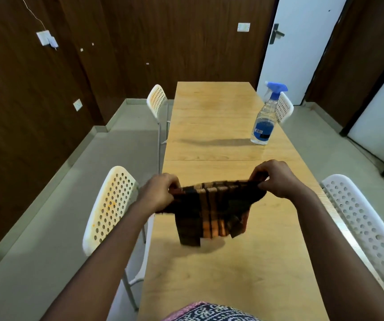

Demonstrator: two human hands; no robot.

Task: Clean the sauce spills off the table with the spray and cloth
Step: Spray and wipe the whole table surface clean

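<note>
Both hands point(157, 193) point(276, 179) pinch checked woven cloth point(211, 209) over wooden table point(209, 126)

The room is evenly and fairly brightly lit from above, with a soft sheen on the pale wooden table point(209, 126) near its right edge and a long faint shadow running left from the spray bottle point(265, 119). The hanging cloth point(209, 212) throws a blurred dark patch on the tabletop just below it, and its pattern looks slightly smeared, as do the edges of both hands. The wide lens bends the walls, the white door point(302, 42) and the chairs point(109, 209) outward toward the borders, and the dark wood panelling loses detail in the dim corners.
</note>
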